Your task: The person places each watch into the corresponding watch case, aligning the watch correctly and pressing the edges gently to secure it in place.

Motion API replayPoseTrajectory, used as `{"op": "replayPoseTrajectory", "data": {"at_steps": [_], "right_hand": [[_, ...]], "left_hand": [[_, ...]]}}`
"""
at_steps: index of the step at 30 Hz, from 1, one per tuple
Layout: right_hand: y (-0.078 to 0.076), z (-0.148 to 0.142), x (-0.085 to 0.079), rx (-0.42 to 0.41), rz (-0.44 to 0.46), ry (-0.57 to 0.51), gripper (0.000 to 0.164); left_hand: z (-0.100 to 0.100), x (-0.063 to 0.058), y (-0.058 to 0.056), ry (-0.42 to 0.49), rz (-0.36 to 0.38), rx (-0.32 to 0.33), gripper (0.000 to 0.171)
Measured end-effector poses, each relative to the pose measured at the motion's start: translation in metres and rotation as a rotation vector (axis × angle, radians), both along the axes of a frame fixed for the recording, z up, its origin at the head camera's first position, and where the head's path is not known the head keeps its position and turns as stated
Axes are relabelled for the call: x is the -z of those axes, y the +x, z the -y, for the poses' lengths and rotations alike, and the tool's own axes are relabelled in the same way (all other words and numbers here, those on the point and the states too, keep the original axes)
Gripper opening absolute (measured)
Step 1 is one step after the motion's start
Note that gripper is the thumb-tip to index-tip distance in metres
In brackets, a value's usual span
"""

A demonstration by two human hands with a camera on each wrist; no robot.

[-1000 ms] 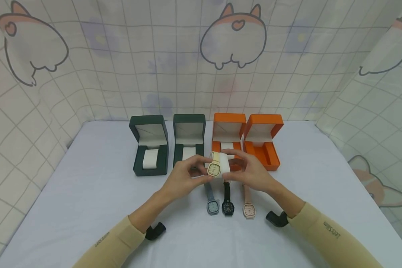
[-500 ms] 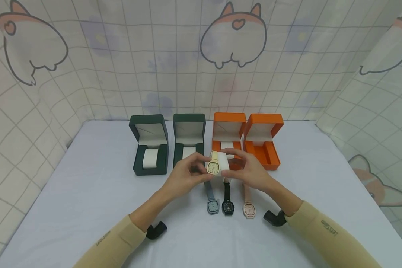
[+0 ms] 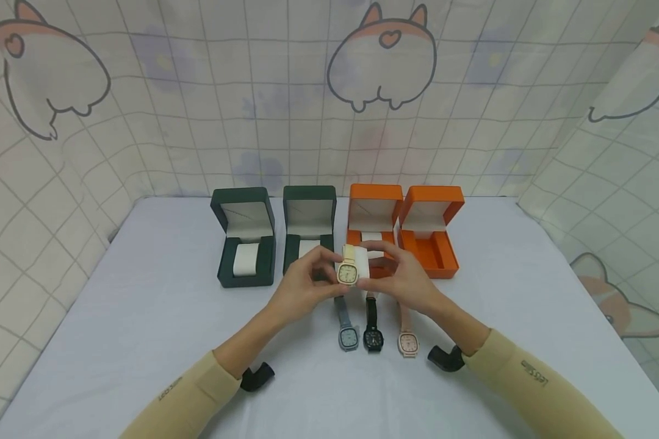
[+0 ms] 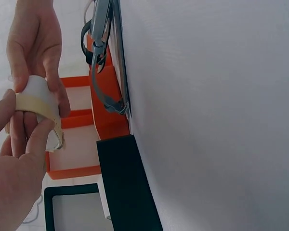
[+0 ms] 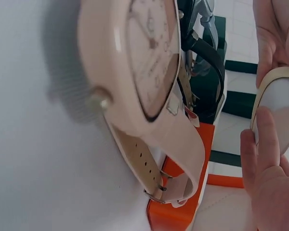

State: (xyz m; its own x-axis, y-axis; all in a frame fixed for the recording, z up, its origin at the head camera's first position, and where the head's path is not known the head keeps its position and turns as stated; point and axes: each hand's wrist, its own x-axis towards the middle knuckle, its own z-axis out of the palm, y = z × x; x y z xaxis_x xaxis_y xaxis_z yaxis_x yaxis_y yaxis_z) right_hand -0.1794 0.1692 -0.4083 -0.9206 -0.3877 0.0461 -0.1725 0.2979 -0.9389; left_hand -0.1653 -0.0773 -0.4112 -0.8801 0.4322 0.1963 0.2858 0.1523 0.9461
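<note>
Over the middle of the table, my left hand pinches a pale yellow wristwatch between thumb and fingers, its dial facing up toward the head camera. My right hand grips a white watch cushion from the other side. In the left wrist view the yellow strap loops around the cushion. Below the hands lie a blue-grey watch, a black watch and a pink watch. The pink watch fills much of the right wrist view.
Behind the hands stand two dark green boxes and two orange ones, lids raised. The left green box and second green box hold white cushions, as does the left orange box. The right orange box shows a bare inside.
Both hands, watch and cushion have shifted slightly left and up. The right hand has come closer to the left, and less of the cushion shows beyond the yellow strap.
</note>
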Motion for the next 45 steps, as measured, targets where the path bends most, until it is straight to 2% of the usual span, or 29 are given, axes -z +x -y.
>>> {"op": "replayPoseTrajectory", "data": {"at_steps": [8,15,26,31,38,45], "right_hand": [[0.001,-0.005,-0.001,-0.024,0.031,0.009,0.078],[0.002,-0.007,-0.003,-0.041,0.034,0.008,0.078],[0.002,-0.009,-0.004,-0.077,0.034,0.002,0.077],[0.002,-0.007,-0.003,-0.078,0.039,-0.002,0.076],[0.002,-0.002,-0.003,-0.084,0.036,-0.032,0.075],[0.001,-0.001,-0.002,-0.083,0.007,-0.016,0.075]], "left_hand": [[0.004,0.001,-0.006,0.048,0.064,0.062,0.052],[0.009,0.001,-0.011,0.061,0.131,0.102,0.073],[0.013,-0.002,-0.018,0.051,0.147,0.178,0.087],[0.014,-0.001,-0.019,0.036,0.138,0.174,0.088],[0.011,0.001,-0.018,0.04,0.161,0.147,0.088],[0.011,0.001,-0.017,0.047,0.165,0.149,0.087]]}}
